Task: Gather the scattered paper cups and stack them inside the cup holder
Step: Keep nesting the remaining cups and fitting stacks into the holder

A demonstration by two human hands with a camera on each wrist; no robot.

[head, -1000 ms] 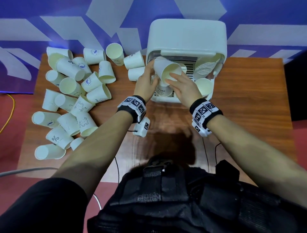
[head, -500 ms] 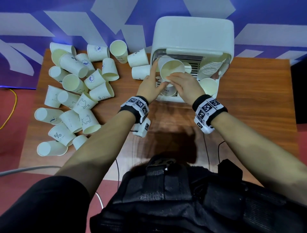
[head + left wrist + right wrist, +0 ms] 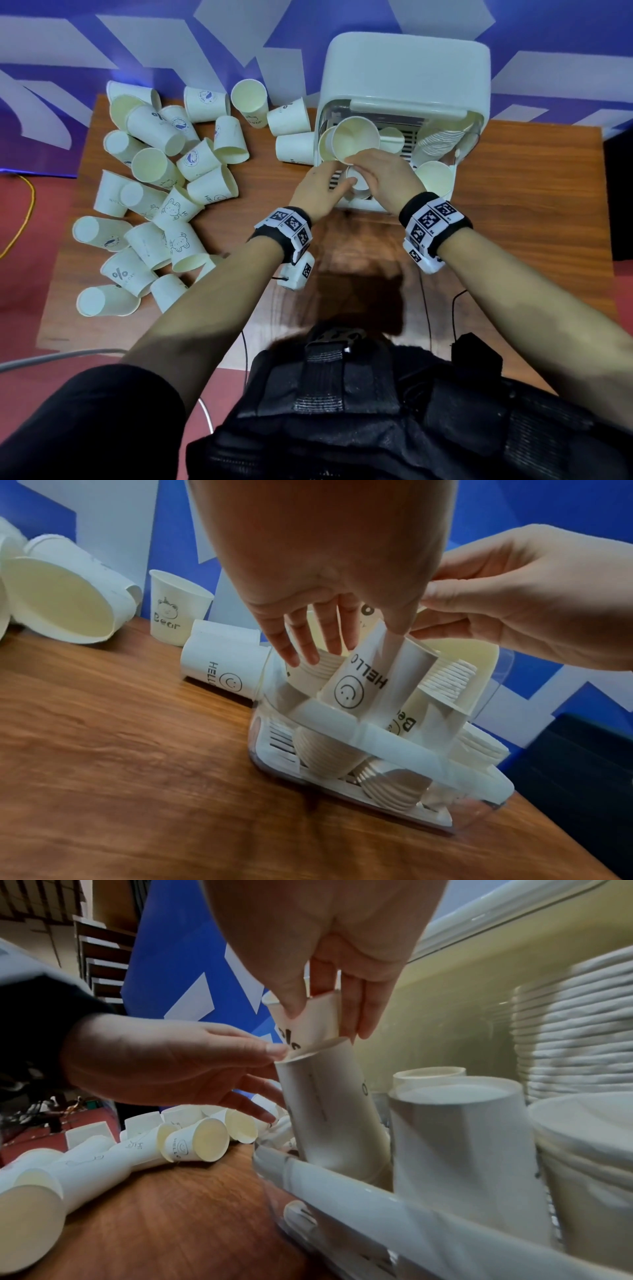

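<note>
Paper cup (image 3: 356,142) | pinched by right hand (image 3: 383,174) | left hand (image 3: 317,192) fingers straight, seemingly touching stack | cup holder (image 3: 404,68)

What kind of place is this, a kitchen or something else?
Probably a staged recording setup, not a kitchen: a brown wooden table against a blue-and-white patterned backdrop, loose cables on red floor, and marker-tagged wristbands.

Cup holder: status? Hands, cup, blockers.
Right hand pinches the cup, nesting it into the stack in the cup holder. Left hand steadies the stack, fingers straight. No blockers.
</note>
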